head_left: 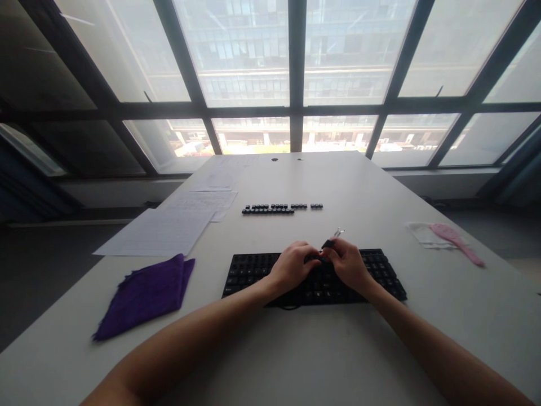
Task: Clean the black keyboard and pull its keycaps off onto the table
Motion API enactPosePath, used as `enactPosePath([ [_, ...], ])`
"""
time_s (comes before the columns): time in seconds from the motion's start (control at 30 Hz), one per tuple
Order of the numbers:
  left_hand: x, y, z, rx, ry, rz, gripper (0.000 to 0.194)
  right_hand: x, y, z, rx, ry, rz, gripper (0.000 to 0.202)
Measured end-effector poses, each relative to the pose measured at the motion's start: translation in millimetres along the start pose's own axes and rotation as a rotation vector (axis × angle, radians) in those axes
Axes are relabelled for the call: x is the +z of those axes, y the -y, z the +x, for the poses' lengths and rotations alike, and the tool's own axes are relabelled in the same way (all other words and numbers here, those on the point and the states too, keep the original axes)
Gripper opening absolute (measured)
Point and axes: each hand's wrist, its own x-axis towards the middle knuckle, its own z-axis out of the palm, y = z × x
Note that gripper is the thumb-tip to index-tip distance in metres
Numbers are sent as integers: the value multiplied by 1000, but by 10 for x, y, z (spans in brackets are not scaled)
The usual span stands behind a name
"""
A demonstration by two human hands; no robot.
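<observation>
A black keyboard [249, 272] lies in front of me, its middle partly covered by both hands. My right hand [349, 262] is closed over the upper rows and grips a small keycap puller [328, 244] with a black body, its thin wire prongs sticking up and away from me. Beside it, my left hand [296, 264] rests over the keyboard with fingers curled and thumb and forefinger brought together. Whatever is between those fingertips is too small to make out. Beyond the keyboard, removed black keycaps [268, 211] stand in short rows on the white table [359, 192].
To the left lies a folded purple cloth [146, 290], with paper sheets [169, 225] behind it. A pink brush-like thing [454, 239] rests on a white cloth or wipe [422, 235] at the right. Large windows [249, 51] stand past the table's far edge.
</observation>
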Motion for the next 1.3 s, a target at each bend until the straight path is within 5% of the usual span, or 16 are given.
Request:
enactPosePath([
  [0.37, -8, -43, -44, 54, -138, 32, 22, 24, 150, -81, -56, -47, -208, 11],
  [0.73, 4, -37, -54, 234, -86, 146, 19, 28, 119, -33, 11, -74, 68, 14],
  [0.97, -88, -51, -18, 158, -125, 2, 10, 43, 80, -10, 50, -155, 80, 15],
  [1.17, -406, 372, 423, -62, -152, 23, 12, 50, 62, -9, 70, -140, 83, 17],
  [1.3, -400, 742, 775, -137, -65, 265, 3, 53, 57, -11, 68, -128, 83, 18],
])
